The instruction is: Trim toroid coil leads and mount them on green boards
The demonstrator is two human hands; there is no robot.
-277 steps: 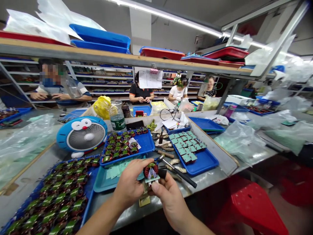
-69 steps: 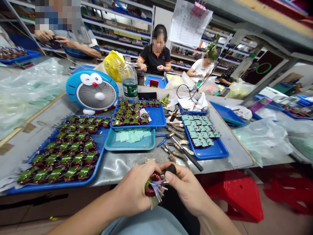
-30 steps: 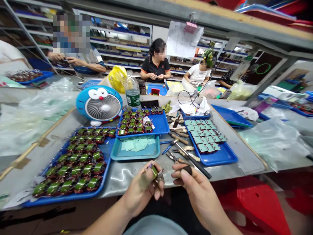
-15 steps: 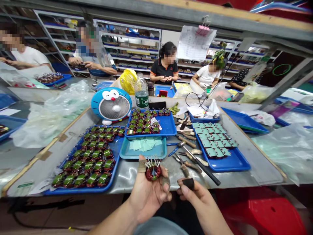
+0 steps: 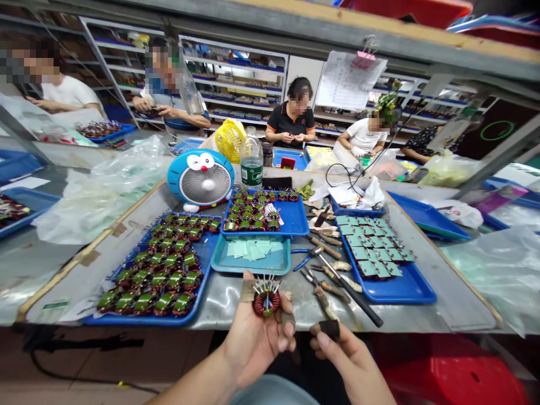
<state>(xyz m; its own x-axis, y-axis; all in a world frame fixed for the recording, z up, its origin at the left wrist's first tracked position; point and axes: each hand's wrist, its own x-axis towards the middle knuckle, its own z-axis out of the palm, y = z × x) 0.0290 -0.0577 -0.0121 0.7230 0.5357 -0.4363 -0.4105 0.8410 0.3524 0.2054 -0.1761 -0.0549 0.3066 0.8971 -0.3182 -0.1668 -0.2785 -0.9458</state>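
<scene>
My left hand point(image 5: 257, 340) is closed around a red-brown wound toroid coil point(image 5: 266, 300) whose bare wire leads stick upward, held just over the near edge of the metal bench point(image 5: 219, 304). A taped thumb presses the coil's left side. To its right my right hand point(image 5: 346, 357) pinches a small black tool handle point(image 5: 329, 328) between thumb and fingers. The two hands are a short gap apart and do not touch.
A large blue tray point(image 5: 198, 281) of green-taped coils lies at left, a teal tray point(image 5: 253, 261) of green slips ahead, blue trays point(image 5: 291, 219) point(image 5: 405, 287) beyond and right. Pliers and hand tools point(image 5: 333, 275) lie between. A round blue fan point(image 5: 200, 180), a bottle point(image 5: 252, 159), plastic bags and seated workers surround. A red stool point(image 5: 455, 377) stands lower right.
The coil was turned in my left hand so its leads point upward. My right hand came off the coil and drew back to the right with the black handle.
</scene>
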